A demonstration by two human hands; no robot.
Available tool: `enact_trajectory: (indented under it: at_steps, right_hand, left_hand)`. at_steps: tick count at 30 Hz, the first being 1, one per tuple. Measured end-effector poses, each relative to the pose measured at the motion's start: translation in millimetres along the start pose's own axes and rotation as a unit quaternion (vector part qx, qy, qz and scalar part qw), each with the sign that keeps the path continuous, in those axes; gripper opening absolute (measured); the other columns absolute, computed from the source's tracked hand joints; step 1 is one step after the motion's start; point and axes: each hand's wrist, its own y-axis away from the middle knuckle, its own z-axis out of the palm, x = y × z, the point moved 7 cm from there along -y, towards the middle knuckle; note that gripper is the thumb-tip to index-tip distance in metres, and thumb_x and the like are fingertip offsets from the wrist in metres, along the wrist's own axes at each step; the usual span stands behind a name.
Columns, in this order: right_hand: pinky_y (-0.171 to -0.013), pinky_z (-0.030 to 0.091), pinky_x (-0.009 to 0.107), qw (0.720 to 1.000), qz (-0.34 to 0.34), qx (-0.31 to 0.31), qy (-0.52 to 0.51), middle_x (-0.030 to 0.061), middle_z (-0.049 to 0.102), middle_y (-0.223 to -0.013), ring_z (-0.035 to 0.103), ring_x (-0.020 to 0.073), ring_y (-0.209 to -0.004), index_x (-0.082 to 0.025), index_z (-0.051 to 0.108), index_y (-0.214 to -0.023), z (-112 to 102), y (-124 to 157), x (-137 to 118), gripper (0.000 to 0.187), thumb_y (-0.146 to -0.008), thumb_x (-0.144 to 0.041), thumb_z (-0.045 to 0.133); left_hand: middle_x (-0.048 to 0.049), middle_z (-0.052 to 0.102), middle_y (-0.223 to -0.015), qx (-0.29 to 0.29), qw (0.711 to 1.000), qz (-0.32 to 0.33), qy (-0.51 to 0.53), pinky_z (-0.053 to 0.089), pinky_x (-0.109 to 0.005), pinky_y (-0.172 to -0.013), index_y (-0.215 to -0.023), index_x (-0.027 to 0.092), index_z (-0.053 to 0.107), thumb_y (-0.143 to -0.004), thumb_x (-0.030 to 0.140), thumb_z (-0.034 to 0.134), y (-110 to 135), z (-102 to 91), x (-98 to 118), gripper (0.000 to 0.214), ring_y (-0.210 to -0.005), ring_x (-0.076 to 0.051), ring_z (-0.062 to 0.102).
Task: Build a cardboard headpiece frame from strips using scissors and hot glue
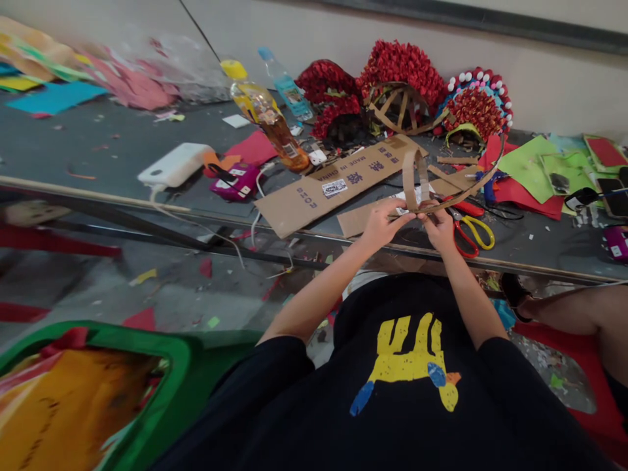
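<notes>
Fingers of the left hand (384, 224) and the right hand (440, 227) pinch narrow bent pieces of brown cardboard, the thumbs pressed toward the other fingertips and the hands close together. One piece, a short tan cardboard loop (408, 180), rises upright just above the left fingertips; the other, a long thin cardboard strip (473, 194), sweeps from the right fingers in a rising curve toward the upper right. Both meet between the hands, over the near edge of a dark grey tabletop (112, 154); how they are joined is too small to tell.

Two plastic bottles lean at a slant in the view: a yellow-capped bottle of amber liquid (267, 124) and a clear blue-capped bottle (290, 91). Three rounded decorated pieces sit near the wall, two with crinkled red ruffles (402, 65) and one edged with white and red balls (478, 108). Two large flat cardboard pieces lie nearby, one with dark printing (304, 203). Red and yellow looped scissor handles (483, 234) rest beside the right hand; the number of pairs cannot be told. One white rounded box (174, 165) trails a cable.

Coloured paper scraps litter the tabletop and grey floor (230, 304). Behind is a pale wall (544, 55); below, a green plastic bin (180, 360) holds paper, and another person's bare leg (574, 311) shows above a red plastic stool (591, 392).
</notes>
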Motion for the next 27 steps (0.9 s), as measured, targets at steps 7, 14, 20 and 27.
enact_trajectory:
  at_steps: [7,14,20,27]
  right_hand:
    - [-0.085,0.049,0.034,1.000,0.008,0.003,-0.003,0.0030,0.067,-0.088,0.063,0.0182,-0.087,-0.022,0.067,-0.081,-1,-1,4,0.024,-0.081,-0.046,0.065]
    - [-0.081,0.049,0.034,1.000,0.025,-0.010,0.009,0.0033,0.065,-0.085,0.061,0.0184,-0.084,-0.021,0.065,-0.078,-3,0,9,0.032,-0.079,-0.053,0.063]
    - [-0.086,0.048,0.036,0.998,0.048,0.018,0.038,0.0049,0.068,-0.089,0.061,0.0206,-0.089,-0.021,0.065,-0.085,-4,0,14,0.037,-0.080,-0.057,0.060]
    - [-0.082,0.049,0.034,0.996,0.074,0.012,0.047,0.0054,0.064,-0.093,0.059,0.0193,-0.089,-0.022,0.064,-0.087,-1,-5,25,0.043,-0.078,-0.064,0.058]
  left_hand:
    - [-0.0055,0.067,-0.072,0.081,0.995,0.061,-0.016,0.051,-0.029,-0.069,-0.069,0.016,0.062,-0.086,0.040,0.060,1,0.3,9,0.029,-0.073,-0.016,0.064]
    - [-0.0061,0.066,-0.073,0.078,0.995,0.059,-0.003,0.051,-0.030,-0.070,-0.068,0.016,0.061,-0.088,0.034,0.057,6,7.0,14,0.028,-0.073,-0.016,0.063]
    - [-0.0058,0.068,-0.081,0.102,0.994,0.038,0.011,0.051,-0.027,-0.072,-0.082,0.016,0.062,-0.088,0.038,0.057,8,8.0,8,0.023,-0.078,-0.015,0.064]
    - [-0.0076,0.070,-0.092,0.127,0.988,0.080,-0.025,0.052,-0.033,-0.084,-0.089,0.017,0.063,-0.087,0.040,0.060,9,7.4,7,0.023,-0.091,-0.018,0.066]
